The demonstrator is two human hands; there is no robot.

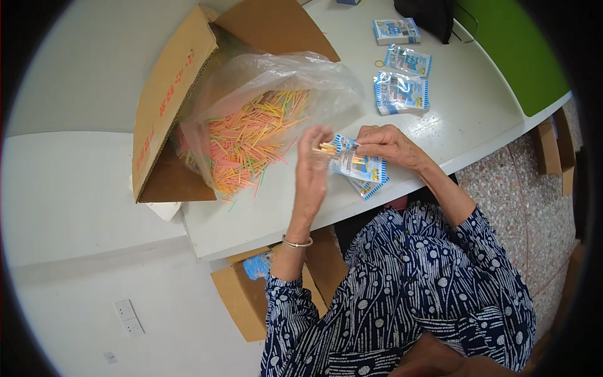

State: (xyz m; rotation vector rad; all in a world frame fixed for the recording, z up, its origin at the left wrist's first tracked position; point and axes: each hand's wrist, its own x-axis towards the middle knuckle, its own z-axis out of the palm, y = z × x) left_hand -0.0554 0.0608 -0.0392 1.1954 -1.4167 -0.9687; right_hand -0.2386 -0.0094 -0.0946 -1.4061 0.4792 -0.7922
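- the left hand (312,164) is seen side-on, so its fingertips are hard to separate; they look pinched together on a small bundle of sticks (327,148), orange and yellow, whose ends poke out toward the packet.
- the right hand (384,143) covers the far edge of the small packet (355,166); its fingers are closed on that edge, holding the packet just above the white table (276,217).
- the small packet is clear plastic with a blue-and-white striped border and a printed panel; the print is too small to make out. the sticks sit at its near-left mouth, touching it.
- another packet edge shows under the small packet, mostly hidden.
- left of the small packet, a clear plastic bag (276,94) spills a heap of coloured sticks (248,141), pink, orange, yellow and green, out of a tipped cardboard box (173,94).
- beyond the small packet, toward the table's far edge, lie three filled packets (402,93).
- below the small packet, under the table, a second cardboard box (248,295) is partly hidden by the left sleeve.
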